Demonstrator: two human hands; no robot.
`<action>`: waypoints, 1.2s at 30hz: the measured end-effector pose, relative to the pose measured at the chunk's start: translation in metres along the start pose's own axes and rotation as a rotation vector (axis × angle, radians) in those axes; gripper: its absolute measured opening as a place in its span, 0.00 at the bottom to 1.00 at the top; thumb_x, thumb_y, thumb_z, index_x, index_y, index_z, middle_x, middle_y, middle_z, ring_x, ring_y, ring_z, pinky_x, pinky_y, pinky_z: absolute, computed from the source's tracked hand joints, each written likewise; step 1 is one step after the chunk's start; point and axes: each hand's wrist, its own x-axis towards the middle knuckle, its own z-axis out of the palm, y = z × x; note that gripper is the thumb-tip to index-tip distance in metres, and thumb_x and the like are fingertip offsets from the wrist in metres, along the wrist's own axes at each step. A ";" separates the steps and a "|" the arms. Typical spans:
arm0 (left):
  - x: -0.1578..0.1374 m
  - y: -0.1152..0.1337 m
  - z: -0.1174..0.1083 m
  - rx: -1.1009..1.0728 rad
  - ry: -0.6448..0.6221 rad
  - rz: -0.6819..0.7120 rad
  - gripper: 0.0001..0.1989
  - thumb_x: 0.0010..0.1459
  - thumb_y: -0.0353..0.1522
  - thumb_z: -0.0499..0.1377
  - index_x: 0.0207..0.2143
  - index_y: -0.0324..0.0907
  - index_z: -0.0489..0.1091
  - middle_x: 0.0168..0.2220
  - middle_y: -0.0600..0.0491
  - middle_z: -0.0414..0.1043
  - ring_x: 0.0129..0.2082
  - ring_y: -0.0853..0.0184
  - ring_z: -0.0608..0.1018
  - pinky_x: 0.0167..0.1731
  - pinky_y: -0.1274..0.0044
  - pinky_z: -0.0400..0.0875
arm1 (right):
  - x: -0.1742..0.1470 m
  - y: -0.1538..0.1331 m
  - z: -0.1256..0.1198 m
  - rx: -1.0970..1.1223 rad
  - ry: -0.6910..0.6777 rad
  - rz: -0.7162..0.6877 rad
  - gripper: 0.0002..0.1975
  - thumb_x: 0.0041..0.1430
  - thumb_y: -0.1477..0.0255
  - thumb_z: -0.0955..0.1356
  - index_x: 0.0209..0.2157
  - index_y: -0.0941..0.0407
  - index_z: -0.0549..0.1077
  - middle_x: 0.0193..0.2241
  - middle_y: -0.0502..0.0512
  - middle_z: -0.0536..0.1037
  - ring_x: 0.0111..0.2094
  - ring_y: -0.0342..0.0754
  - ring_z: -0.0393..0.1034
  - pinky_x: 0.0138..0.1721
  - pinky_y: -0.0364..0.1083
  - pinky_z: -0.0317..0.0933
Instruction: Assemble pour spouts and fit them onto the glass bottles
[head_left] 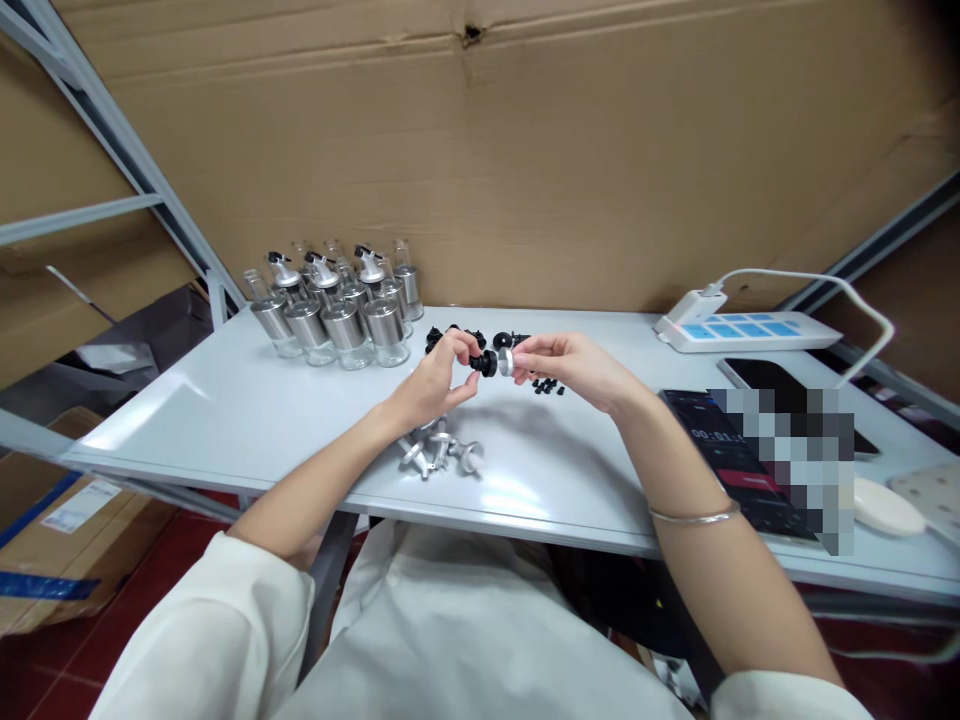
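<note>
Over the middle of the white table, my left hand [442, 375] pinches a black ribbed stopper [488, 363] between thumb and fingers. My right hand [559, 362] grips a silver pourer top [506, 362], its wide end against the stopper or very close to it. Behind my hands lie several black plastic parts [469, 338], partly covered by my fingers. Small black caps [549, 386] are scattered just below my right hand. Nearer to me, below my left hand, is a loose pile of silver pourer tops [441, 447].
Glass bottles with steel sleeves [345, 325] stand at the back left, some with pourers fitted. A power strip [750, 332] with a plugged-in charger lies at the back right. A dark tablet [739, 470], a phone [765, 375] and a cream oval object [889, 506] occupy the right side. Cardboard [525, 180] walls the back.
</note>
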 end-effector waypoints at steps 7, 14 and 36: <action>-0.001 0.000 0.001 -0.024 0.003 0.042 0.09 0.58 0.27 0.53 0.35 0.44 0.51 0.39 0.50 0.64 0.40 0.70 0.72 0.40 0.74 0.71 | -0.001 0.000 0.001 -0.016 -0.022 -0.011 0.16 0.43 0.60 0.74 0.29 0.57 0.77 0.24 0.52 0.78 0.29 0.46 0.72 0.39 0.48 0.61; 0.000 0.004 0.000 -0.120 -0.002 0.018 0.07 0.60 0.30 0.54 0.41 0.41 0.59 0.41 0.50 0.65 0.42 0.70 0.73 0.40 0.74 0.76 | -0.001 0.000 0.002 -0.025 -0.045 -0.028 0.15 0.44 0.60 0.74 0.29 0.57 0.76 0.24 0.52 0.78 0.30 0.46 0.71 0.39 0.48 0.61; 0.002 0.001 -0.004 -0.002 0.124 0.162 0.07 0.57 0.30 0.60 0.38 0.37 0.71 0.35 0.50 0.73 0.33 0.73 0.77 0.34 0.80 0.75 | -0.001 0.001 0.004 -0.007 -0.084 0.014 0.13 0.45 0.62 0.74 0.27 0.57 0.75 0.24 0.53 0.79 0.28 0.45 0.73 0.35 0.46 0.59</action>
